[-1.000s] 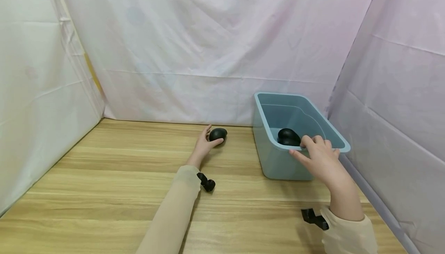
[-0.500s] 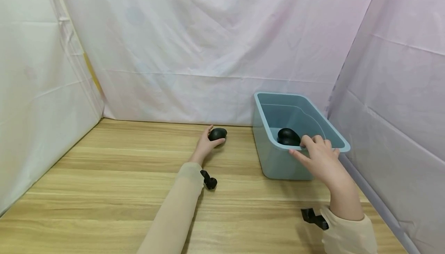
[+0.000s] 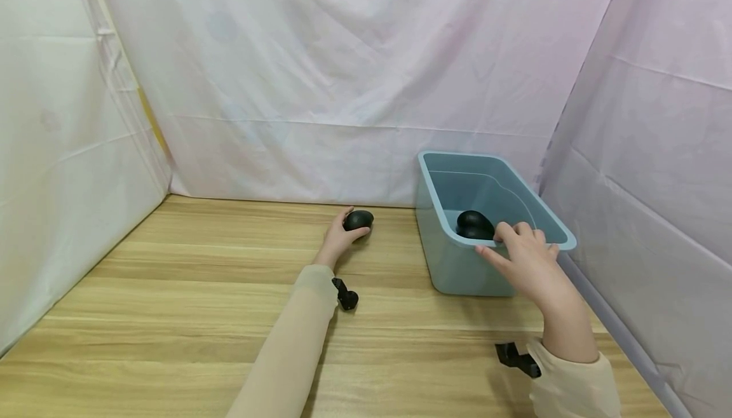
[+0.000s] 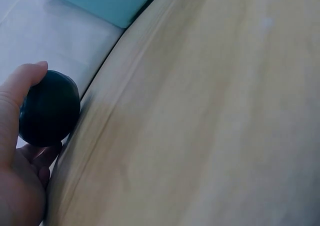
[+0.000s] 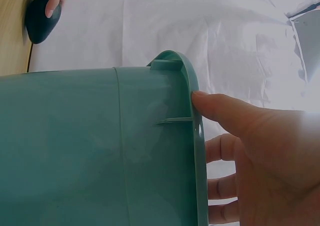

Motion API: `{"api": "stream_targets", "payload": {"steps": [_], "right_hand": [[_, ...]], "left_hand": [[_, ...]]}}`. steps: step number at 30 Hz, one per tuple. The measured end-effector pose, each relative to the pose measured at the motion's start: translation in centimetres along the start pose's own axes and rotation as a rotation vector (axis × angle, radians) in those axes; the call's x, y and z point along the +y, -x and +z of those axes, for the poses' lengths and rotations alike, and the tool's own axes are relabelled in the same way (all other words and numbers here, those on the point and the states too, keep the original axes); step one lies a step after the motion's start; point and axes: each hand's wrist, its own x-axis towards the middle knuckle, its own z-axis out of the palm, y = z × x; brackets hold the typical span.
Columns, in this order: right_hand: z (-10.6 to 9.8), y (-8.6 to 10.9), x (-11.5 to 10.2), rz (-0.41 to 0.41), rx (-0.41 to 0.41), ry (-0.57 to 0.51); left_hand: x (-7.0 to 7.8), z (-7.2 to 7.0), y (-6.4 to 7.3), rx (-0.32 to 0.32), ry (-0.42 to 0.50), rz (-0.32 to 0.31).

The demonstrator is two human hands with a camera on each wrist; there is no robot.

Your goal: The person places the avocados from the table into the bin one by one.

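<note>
Near the back edge of the table, my left hand (image 3: 337, 239) holds a dark, smooth avocado (image 3: 359, 219) between thumb and fingers. The left wrist view has the thumb over the top of the avocado (image 4: 50, 108) and fingers curled under its far side. Over on the right, my right hand (image 3: 528, 265) grips the near rim of a blue-green plastic bin (image 3: 469, 275). Its thumb (image 5: 225, 108) lies on the outside of the rim, with the other fingers over the inside. Two more dark avocados (image 3: 474, 223) lie inside the bin, partly hidden by the near wall.
A wood-grain table (image 3: 171, 303) carries everything. White cloth hangs as a back wall (image 3: 297, 87), with more cloth at the left side (image 3: 63, 151) and right side (image 3: 646, 183). The bin stands close to the right cloth. A small black camera mount sits on each sleeve.
My left hand has moved slightly forward and right, and its thumb and fingers have closed in on the avocado. The right hand and the bin have stayed put.
</note>
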Motion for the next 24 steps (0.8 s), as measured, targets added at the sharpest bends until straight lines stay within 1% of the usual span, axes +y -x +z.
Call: {"api": "stream_targets", "payload": {"steps": [7,11,16,20,24], "right_hand": [[0.02,0.02,0.01,-0.004,0.003,0.002],[0.00,0.04,0.02,-0.009,0.005,-0.006],[0.02,0.04,0.06,-0.010,0.007,-0.007],[0.04,0.04,0.07,-0.009,0.008,-0.008],[0.05,0.04,0.08,-0.007,0.004,0.001]], "left_hand": [[-0.04,0.03,0.13,0.016,-0.021,0.013],[-0.18,-0.02,0.09,0.018,-0.014,0.018],[-0.39,-0.04,0.03,0.007,-0.001,0.019],[-0.49,-0.04,0.09,-0.003,-0.005,0.012],[-0.48,-0.14,0.34,-0.013,-0.016,0.020]]}}
